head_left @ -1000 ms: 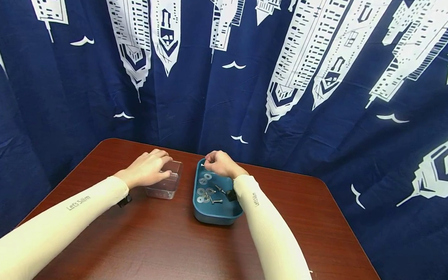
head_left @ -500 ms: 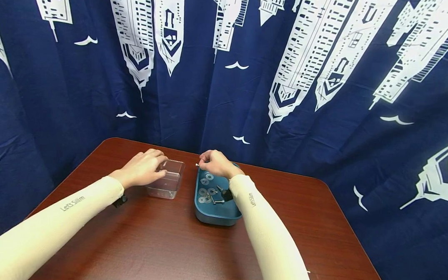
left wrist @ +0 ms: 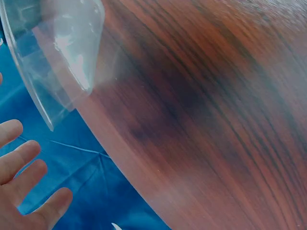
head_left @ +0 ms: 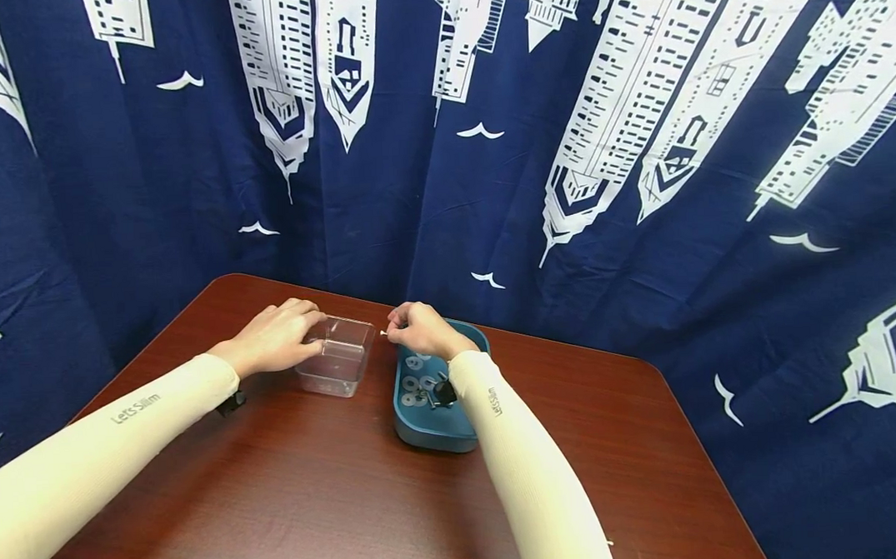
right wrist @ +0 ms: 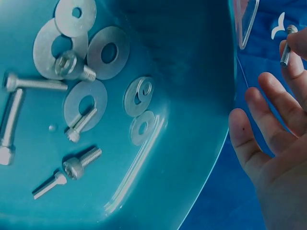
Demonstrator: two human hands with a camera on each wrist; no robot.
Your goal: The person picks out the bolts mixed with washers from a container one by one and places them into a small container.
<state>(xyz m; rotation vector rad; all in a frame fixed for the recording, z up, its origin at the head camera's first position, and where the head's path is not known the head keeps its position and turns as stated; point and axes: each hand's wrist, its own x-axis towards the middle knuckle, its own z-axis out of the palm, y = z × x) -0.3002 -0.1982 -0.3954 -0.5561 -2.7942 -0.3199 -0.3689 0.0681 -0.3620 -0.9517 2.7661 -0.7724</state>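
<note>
My right hand (head_left: 420,329) pinches a small metal screw (right wrist: 286,51) between thumb and forefinger. Its other fingers spread loosely in the right wrist view. That hand is over the far left part of a blue tray (head_left: 434,440), with the screw out past the rim. Washers (right wrist: 109,52) and several screws (right wrist: 45,85) lie inside the tray. To the left stands a clear plastic box (head_left: 332,386). My left hand (head_left: 274,337) reaches over the box's left side, fingers extended and apart. Whether it touches the rim I cannot tell.
The brown table (head_left: 293,503) has its far edge close behind both containers. A dark blue curtain (head_left: 385,224) with white buildings hangs behind it. A narrow strip of table separates box and tray. A small white piece (head_left: 610,543) shows beside the right sleeve.
My right hand has carried the screw leftward, from inside the tray to past its left rim, toward the clear box. My left hand stays by the box, slightly farther left.
</note>
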